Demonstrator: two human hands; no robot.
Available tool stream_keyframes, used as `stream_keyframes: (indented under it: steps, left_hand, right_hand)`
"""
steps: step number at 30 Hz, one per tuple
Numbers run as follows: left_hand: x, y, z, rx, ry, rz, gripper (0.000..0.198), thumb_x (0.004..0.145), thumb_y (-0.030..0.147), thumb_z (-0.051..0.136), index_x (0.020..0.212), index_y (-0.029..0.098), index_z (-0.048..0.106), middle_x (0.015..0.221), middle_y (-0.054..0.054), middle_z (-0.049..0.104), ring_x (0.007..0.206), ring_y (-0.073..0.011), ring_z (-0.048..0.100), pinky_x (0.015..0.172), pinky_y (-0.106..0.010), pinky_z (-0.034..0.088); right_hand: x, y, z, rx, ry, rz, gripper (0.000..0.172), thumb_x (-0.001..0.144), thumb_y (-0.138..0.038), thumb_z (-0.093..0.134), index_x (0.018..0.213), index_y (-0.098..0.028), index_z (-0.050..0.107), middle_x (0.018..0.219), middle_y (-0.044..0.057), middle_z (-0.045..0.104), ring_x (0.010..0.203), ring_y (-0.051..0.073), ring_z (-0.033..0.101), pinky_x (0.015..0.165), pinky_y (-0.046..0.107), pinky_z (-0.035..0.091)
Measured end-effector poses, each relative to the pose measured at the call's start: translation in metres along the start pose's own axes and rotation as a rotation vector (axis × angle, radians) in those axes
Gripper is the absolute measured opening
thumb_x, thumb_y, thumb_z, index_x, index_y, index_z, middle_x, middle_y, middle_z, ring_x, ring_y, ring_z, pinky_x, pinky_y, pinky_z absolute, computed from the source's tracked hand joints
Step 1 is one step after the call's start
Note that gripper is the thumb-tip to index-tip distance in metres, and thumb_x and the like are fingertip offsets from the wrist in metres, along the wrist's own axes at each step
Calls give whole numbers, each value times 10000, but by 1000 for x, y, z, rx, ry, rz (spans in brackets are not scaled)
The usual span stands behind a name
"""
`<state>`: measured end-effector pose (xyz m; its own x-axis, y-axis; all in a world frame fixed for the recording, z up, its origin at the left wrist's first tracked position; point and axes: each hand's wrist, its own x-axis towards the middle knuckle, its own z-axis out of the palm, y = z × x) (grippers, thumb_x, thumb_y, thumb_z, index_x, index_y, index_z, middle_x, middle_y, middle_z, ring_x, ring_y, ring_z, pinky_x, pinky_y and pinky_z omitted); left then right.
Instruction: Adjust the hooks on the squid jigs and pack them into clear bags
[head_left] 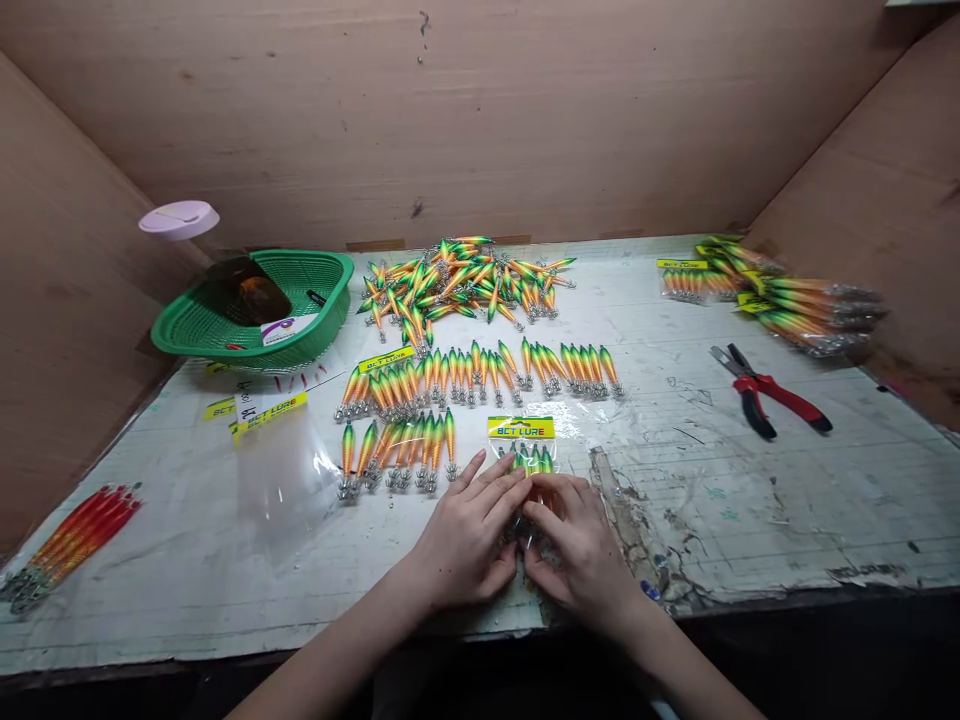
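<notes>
A clear plastic bag of fishing lures (527, 458), with a yellow header card, lies near the table's front edge. My left hand (480, 525) rests over its left side, fingers slanting across the plastic and thumb at the lower edge. From the right, my right hand (574, 545) grips the lower part, its fingers bent and thumb tucked in. Both hands cover the bag's bottom, so only the green tips of several lures show. Just left of the hands sits a row of loose green-and-orange lures (405, 445), with metal hooks toward me.
Behind are another row of lures (480, 370) and a heap (457, 280). Left are a green basket (330, 290) holding a lidded cup (247, 285), flat empty bags (285, 480) and red lures (90, 530). Pliers (780, 390) and packed lures (810, 300) lie right.
</notes>
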<state>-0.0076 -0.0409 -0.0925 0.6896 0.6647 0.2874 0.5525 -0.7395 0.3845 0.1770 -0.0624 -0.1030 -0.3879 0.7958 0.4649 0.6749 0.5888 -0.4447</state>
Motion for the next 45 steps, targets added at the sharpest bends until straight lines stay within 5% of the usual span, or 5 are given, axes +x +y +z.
stream_keyframes:
  steps: [12, 18, 26, 35, 45]
  left_hand:
    - [0, 0, 7, -43, 50, -24, 644, 741, 128, 482, 1377, 122, 380, 1338, -142, 574, 1381, -270, 379, 1175, -554, 191]
    - [-21, -2, -20, -35, -30, 14, 688, 785, 173, 513, 1446, 147, 327, 1523, -161, 344, 1450, -324, 195, 1128, -580, 276]
    - [-29, 3, -15, 192, 209, 347, 152, 873, 93, 580, 985, 161, 656, 1028, -30, 739, 959, -165, 617, 871, -294, 466]
    - [-36, 25, 8, -161, 325, -126, 177, 913, 73, 432, 851, 186, 552, 751, -28, 660, 781, -172, 567, 708, -309, 450]
    - [-22, 49, 29, -85, 391, -620, 168, 936, 189, 457, 775, 222, 492, 690, -5, 563, 650, -173, 533, 607, -319, 432]
  right_hand:
    - [3, -1, 3, -7, -11, 7, 294, 746, -132, 546, 1026, -162, 629, 1124, 141, 557, 1015, 280, 493, 858, 453, 458]
    - [-9, 12, -38, 34, -27, -47, 380, 825, -118, 530, 1199, -181, 546, 1233, 146, 560, 1124, 265, 523, 895, 425, 496]
    - [-46, 25, -44, -36, -166, -356, 325, 922, -80, 462, 1223, -93, 584, 1150, 162, 676, 1052, 247, 581, 857, 416, 539]
    - [-42, 25, -37, 351, -98, -91, 210, 927, -97, 459, 1041, -198, 603, 937, 83, 686, 827, 182, 597, 685, 317, 530]
    - [-29, -10, -12, 150, 99, 399, 262, 963, -207, 429, 702, -228, 448, 638, -10, 490, 629, 157, 469, 585, 297, 380]
